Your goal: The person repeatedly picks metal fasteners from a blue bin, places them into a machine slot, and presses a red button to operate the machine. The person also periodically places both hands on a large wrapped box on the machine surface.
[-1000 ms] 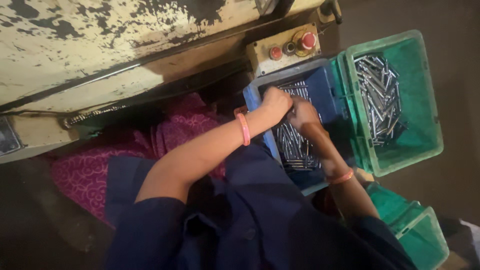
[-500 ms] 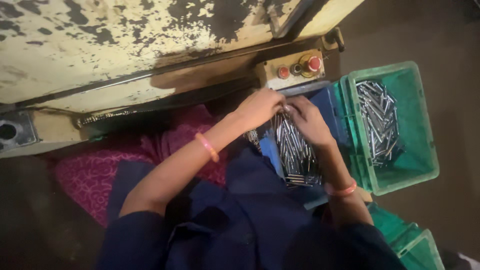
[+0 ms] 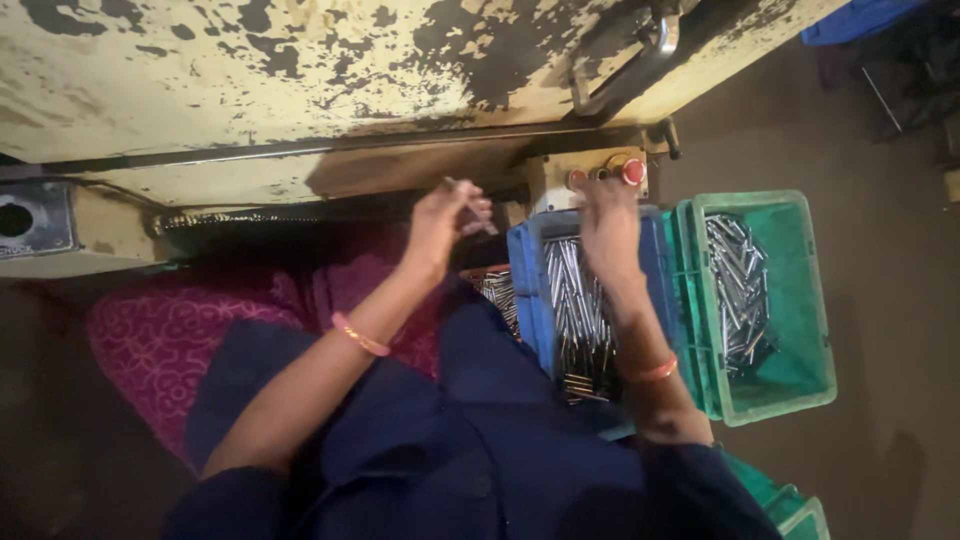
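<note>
one metal pin point(image 3: 462, 197) in left hand point(image 3: 440, 225)

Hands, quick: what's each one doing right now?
Left hand: closed on a thin metal rod.
Right hand: over the blue crate of rods; grip cannot be told.

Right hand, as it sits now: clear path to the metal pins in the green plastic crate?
Probably yes. The right hand hovers over the blue crate beside the open-topped green plastic crate; nothing covers its metal pins.
</note>
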